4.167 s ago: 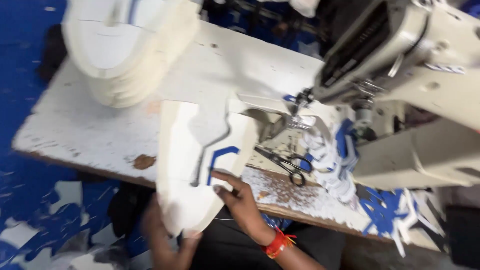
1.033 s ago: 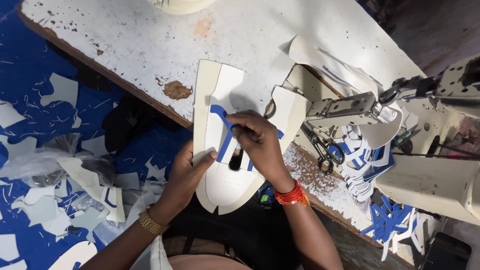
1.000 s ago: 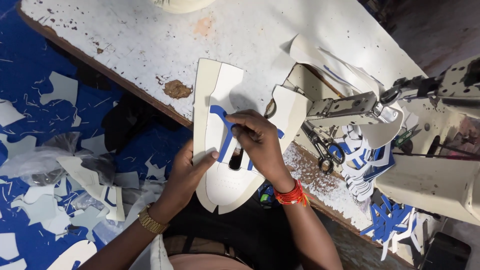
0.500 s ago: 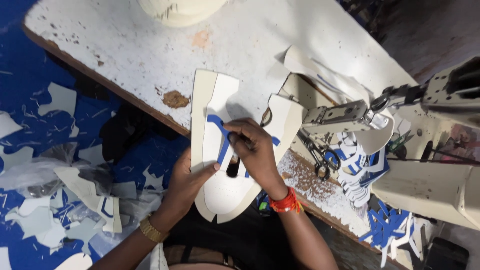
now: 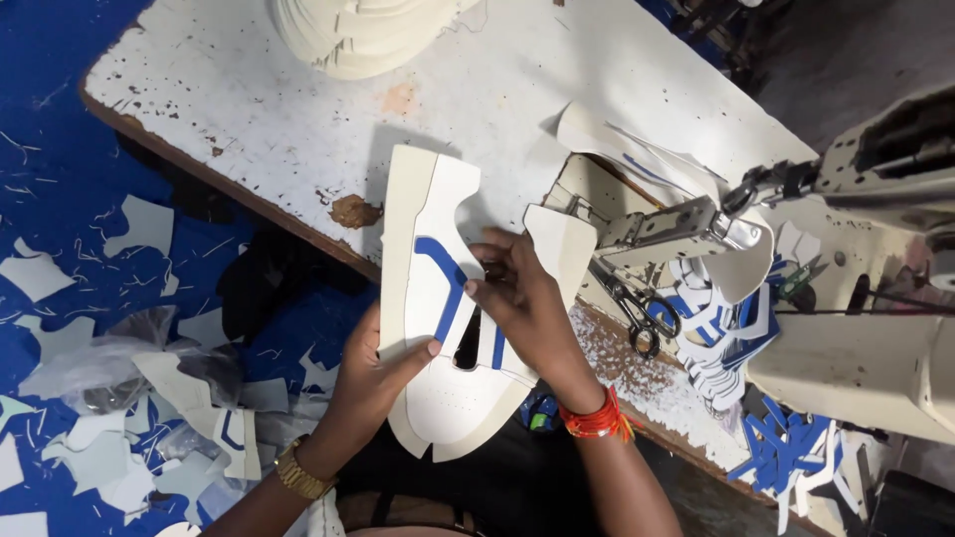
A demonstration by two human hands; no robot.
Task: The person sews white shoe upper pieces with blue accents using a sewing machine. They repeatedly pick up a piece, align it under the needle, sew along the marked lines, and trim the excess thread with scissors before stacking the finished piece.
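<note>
1. A flat cream shoe upper (image 5: 438, 328) with a blue stripe (image 5: 445, 288) is lying half on the near edge of the white tabletop (image 5: 249, 109), its toe end hanging over toward the person.
2. The left hand (image 5: 373, 373) is gripping the upper's left edge, thumb pressing on top and fingers curled beneath, so its grip is closed on the piece.
3. The right hand (image 5: 522, 303) is pinching the upper near the stripe's top with fingertips drawn together; an orange thread bracelet (image 5: 595, 420) is circling that wrist.
4. Just right of the hands, black scissors (image 5: 637, 313) are lying on the tabletop beside the sewing machine (image 5: 846, 249).
5. Blue and white cut pieces (image 5: 721, 328) are piling up under the machine, and a stack of cream pieces (image 5: 348, 30) is sitting at the far edge.
6. Offcuts (image 5: 99, 418) are littering the blue floor (image 5: 60, 179).
</note>
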